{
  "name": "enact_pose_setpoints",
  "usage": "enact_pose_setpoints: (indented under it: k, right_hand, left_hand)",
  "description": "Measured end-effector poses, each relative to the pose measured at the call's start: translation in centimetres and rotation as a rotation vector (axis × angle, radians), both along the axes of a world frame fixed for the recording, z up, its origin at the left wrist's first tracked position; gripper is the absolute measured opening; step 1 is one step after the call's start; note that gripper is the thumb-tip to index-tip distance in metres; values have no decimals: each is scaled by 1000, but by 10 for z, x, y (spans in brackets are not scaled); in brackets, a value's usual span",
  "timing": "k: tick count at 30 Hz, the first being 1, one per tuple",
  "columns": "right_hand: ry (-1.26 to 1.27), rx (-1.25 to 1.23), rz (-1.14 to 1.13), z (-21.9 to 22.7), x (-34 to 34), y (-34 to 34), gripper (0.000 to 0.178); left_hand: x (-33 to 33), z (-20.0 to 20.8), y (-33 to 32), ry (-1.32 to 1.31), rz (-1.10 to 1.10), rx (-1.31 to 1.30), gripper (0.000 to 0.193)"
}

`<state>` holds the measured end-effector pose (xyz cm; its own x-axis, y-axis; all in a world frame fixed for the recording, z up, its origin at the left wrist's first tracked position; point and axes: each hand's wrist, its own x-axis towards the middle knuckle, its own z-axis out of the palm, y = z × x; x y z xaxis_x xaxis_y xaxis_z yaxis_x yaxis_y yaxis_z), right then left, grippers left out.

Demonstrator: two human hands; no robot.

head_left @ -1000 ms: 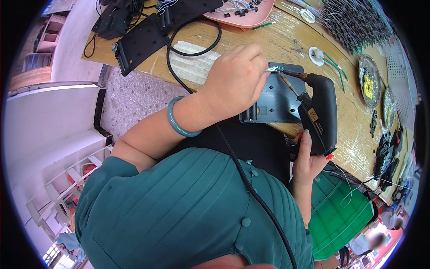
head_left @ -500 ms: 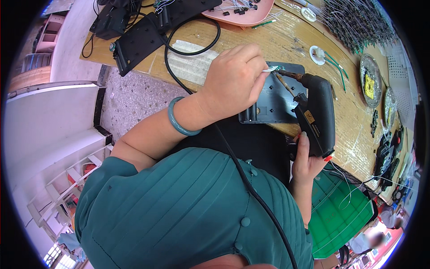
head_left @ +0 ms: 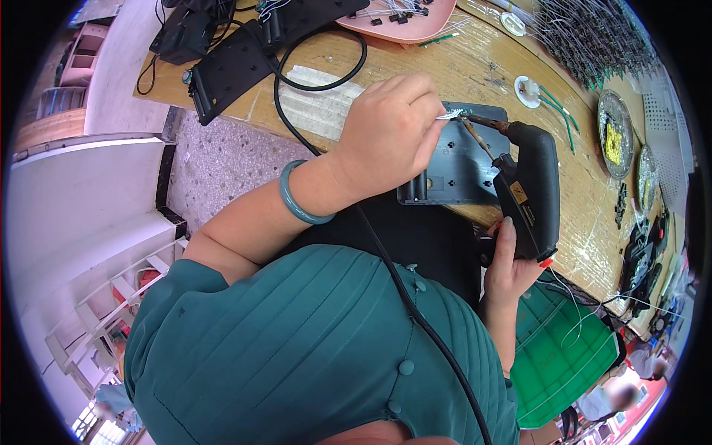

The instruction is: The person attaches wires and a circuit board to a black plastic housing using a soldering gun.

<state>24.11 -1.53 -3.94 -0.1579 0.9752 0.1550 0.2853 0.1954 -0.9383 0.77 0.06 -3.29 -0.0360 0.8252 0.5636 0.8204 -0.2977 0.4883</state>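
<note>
My left hand point(head_left: 391, 133), with a bracelet on its wrist, pinches thin white wires point(head_left: 449, 115) at the far edge of a black plastic panel point(head_left: 461, 169). A small green circuit board point(head_left: 469, 111) lies there, partly hidden by my fingers and the tool. From the right, my right hand point(head_left: 510, 261) grips the lower end of a black soldering gun point(head_left: 535, 185). The gun's tip reaches the wire ends at the board; whether it touches them is too small to tell. A thin rod below the tip also points toward the board.
At the far left lie more black panels point(head_left: 230, 78) and a looped black cable point(head_left: 363, 55). A pink tray point(head_left: 404, 28) of small wired parts stands at the back. Rightward are green wires point(head_left: 558, 105), a metal dish point(head_left: 627, 122) and bundled wires point(head_left: 589, 41). A green crate point(head_left: 567, 363) stands below the table.
Almost nothing differs. The soldering gun and my right hand sit very slightly farther right, along with a tiny shift of the whole table view. Both holds are the same.
</note>
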Motion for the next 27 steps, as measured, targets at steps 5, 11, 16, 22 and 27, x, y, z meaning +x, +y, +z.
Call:
enact_pose_setpoints:
  k: [5,11,16,22,27]
  right_hand:
    - [87,-56,-2,0,-2,-1,39]
    - [133,-53,1,0,-4,-1,38]
    - [136,-73,-3,0,-2,-3,39]
    - [10,-19,0,-5,4,-2,38]
    - [37,-31,5,1,-2,-1,39]
  left_hand:
    - [0,0,0,3,0,2,8]
    - [0,-1,0,3,1,3,8]
    - [0,0,0,-6,-1,4,8]
    - [0,0,0,-7,-1,0,8]
    - [0,0,0,-3,3,-7,9]
